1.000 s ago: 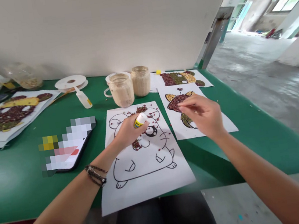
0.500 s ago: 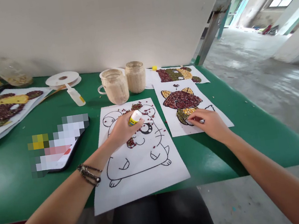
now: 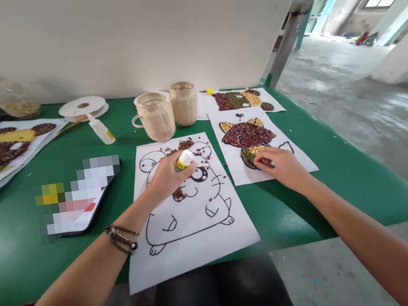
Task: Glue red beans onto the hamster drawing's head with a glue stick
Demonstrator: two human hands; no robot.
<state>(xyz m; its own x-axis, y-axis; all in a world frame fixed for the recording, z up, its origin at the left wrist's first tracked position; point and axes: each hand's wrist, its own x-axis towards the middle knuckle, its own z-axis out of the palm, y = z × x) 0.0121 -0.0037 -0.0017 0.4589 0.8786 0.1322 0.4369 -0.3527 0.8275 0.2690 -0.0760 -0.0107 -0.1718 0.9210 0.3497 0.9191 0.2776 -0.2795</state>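
Observation:
My left hand is wrapped round a yellow and white glue stick, over a sheet with a hamster outline. Loose red and green beans lie on the top of that sheet, with a small cluster by the drawn mouth. My right hand is closed in a pinch at the body of a fox picture made of red beans, yellow kernels and green beans. Whatever the pinched fingertips hold is too small or hidden to make out.
Two cloudy jars stand behind the hamster sheet. A glue bottle, a white spool and a phone are to the left. Further bean pictures lie at far left and back right. A wall rises behind the green table.
My right fingertips have shifted slightly on the fox's body and are curled closer together. My left hand keeps the glue stick in the same place. The view has moved slightly.

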